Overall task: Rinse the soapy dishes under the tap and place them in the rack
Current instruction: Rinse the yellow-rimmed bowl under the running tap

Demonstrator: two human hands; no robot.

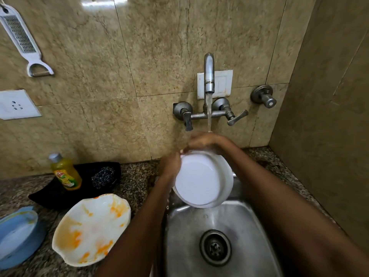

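Observation:
A white bowl point(201, 181) is held tilted over the steel sink point(245, 226), its underside facing me. My left hand point(171, 166) grips its left rim. My right hand point(203, 141) is over its top edge, right where the stream from the tap point(209, 74) lands. Water runs off the bowl into the sink. On the counter to the left lies a white plate point(91, 230) smeared with orange stains, and a blue dish point(18, 236) sits at the far left edge.
A yellow dish-soap bottle point(64, 172) and a dark scrubber point(102, 176) rest on a black tray point(52, 196) behind the plate. A grater point(22, 39) hangs on the tiled wall. The sink drain point(215, 247) is open. A side wall stands close on the right.

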